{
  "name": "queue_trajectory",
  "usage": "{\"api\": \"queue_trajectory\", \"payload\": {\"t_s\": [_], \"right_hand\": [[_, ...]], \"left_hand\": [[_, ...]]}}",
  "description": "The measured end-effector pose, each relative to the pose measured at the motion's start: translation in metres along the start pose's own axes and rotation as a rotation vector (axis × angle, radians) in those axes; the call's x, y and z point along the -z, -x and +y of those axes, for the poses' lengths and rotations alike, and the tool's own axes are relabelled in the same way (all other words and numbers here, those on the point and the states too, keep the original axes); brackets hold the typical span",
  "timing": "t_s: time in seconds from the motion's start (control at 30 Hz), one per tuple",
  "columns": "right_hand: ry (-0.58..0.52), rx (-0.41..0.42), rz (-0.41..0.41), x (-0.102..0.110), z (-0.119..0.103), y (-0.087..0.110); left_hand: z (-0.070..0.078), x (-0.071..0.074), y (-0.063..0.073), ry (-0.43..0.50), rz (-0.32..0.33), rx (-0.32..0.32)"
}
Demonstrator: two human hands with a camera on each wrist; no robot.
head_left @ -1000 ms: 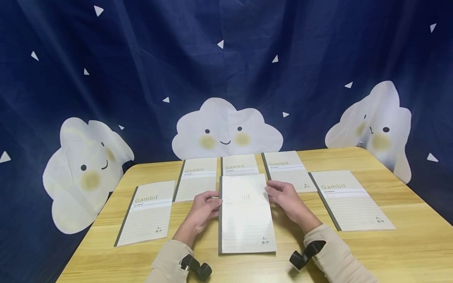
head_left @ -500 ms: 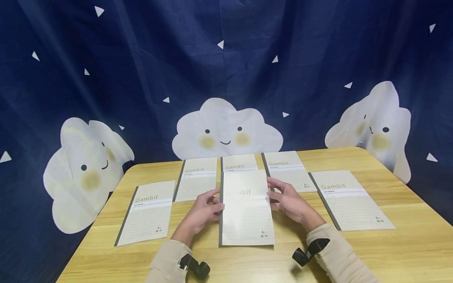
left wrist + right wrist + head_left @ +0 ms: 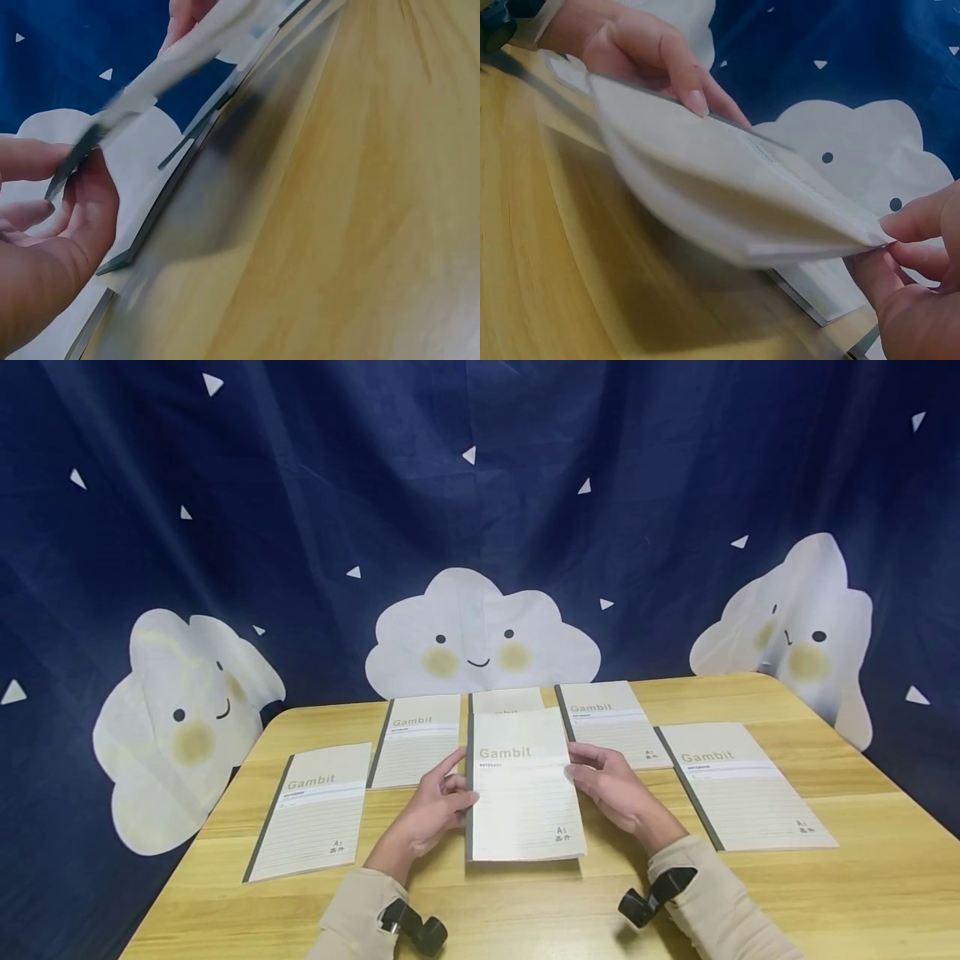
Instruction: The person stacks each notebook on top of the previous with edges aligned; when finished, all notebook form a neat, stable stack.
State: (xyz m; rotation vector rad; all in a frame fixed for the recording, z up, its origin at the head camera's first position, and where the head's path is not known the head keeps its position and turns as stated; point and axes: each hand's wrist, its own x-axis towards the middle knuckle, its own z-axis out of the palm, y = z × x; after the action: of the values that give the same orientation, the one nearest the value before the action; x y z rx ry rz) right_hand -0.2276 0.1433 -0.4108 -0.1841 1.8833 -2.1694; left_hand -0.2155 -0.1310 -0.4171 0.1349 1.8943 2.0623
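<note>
A cream notebook with a dark spine and "Gambit" on its cover is held between both hands at the middle of the table. My left hand pinches its spine edge, thumb on the cover and fingers underneath. On the opposite edge my right hand grips it the same way. In the right wrist view the held notebook is lifted off the wood, its pages fanning slightly apart and a shadow below. The left wrist view shows the left hand around the dark spine.
Matching notebooks lie flat around it: one at left, one at back left, one at back right and one at right. Another notebook is partly hidden behind the held one. A dark blue cloud-print curtain hangs behind the table.
Both hands have raised the held notebook off the table and tilted it, its lower edge rising away from the front. It covers more of the notebook behind it. The other notebooks stay put.
</note>
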Motion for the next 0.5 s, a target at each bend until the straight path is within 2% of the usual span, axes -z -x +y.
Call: {"api": "queue_trajectory", "payload": {"t_s": [0.33,0.5], "right_hand": [[-0.04,-0.005,-0.152,0.0,-0.0023,0.0012],[-0.045,0.018,-0.152,-0.0002,-0.0019,0.0019]], "left_hand": [[-0.0014,-0.0011,-0.0039,0.104,0.112,-0.048],[-0.0014,-0.0019,-0.0046,0.131,0.124,-0.046]]}}
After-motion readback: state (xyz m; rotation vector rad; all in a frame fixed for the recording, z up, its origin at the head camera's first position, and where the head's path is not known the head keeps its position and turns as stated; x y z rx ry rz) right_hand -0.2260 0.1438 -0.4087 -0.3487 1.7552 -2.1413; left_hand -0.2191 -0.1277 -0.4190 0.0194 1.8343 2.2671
